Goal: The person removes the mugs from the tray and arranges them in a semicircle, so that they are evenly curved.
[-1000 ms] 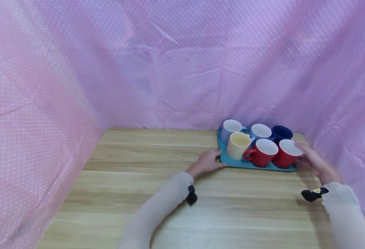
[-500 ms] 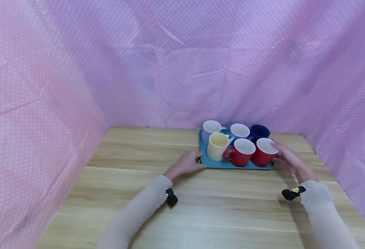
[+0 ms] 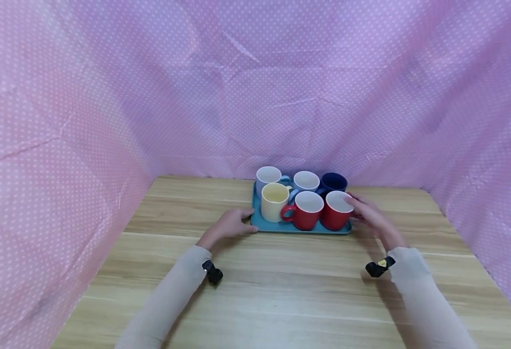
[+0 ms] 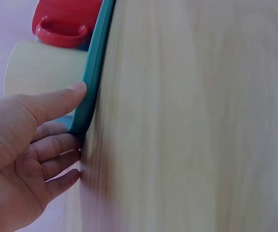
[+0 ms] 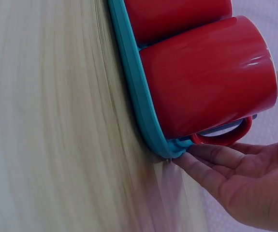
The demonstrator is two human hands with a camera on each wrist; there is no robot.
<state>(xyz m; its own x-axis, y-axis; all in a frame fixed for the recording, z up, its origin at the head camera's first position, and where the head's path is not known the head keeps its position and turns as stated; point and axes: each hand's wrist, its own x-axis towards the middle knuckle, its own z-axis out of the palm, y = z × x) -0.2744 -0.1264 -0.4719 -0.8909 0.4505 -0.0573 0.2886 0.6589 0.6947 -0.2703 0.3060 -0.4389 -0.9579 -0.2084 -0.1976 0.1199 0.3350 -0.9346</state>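
A blue-green rectangular tray (image 3: 281, 227) lies on the table with several upright mugs in two rows. In front stand a cream mug (image 3: 272, 207) and two red mugs, the middle red mug (image 3: 306, 215) and the right red mug (image 3: 335, 216). Behind are two pale blue mugs and a dark blue mug (image 3: 334, 183), partly hidden. My left hand (image 3: 229, 224) holds the tray's front left corner, thumb on the front rim and fingers at the side. With nearly straight fingers, my right hand (image 5: 255, 179) touches the tray's right corner; its thumb is at the right red mug's rim.
The wooden table (image 3: 281, 291) extends in front of the tray and to both sides. A pink dotted cloth (image 3: 238, 97) hangs close behind the tray and along both sides. A black wrist device (image 3: 213, 272) sits on each sleeve.
The tray with its mugs has slid left along the back of the table, away from the right-hand cloth. Both hands have moved left with it, staying at its two ends.
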